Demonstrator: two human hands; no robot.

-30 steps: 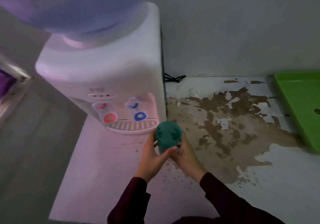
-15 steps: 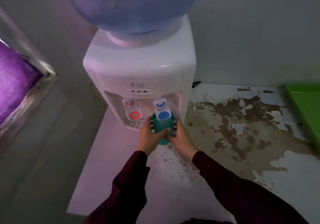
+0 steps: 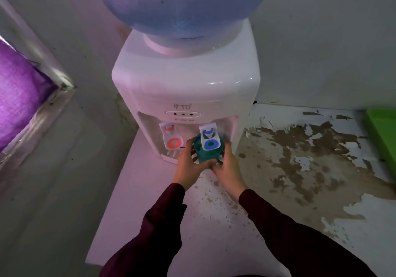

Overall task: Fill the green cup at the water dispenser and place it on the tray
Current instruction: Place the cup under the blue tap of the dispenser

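Both hands clasp the green cup [image 3: 206,155] from either side, left hand [image 3: 189,169] and right hand [image 3: 228,170] wrapped around its wall. It sits under the blue tap [image 3: 210,140] of the water dispenser [image 3: 186,88], the green tray [image 3: 383,131] well apart at right.

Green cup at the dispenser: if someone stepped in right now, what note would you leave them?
Left hand and right hand: both wrapped around the green cup.
Cup: upright under the blue tap of the water dispenser, rim against its lever.
Done: cup brought to the tap. Whether water is flowing cannot be seen.
Left: fill it, then carry it right to the green tray.
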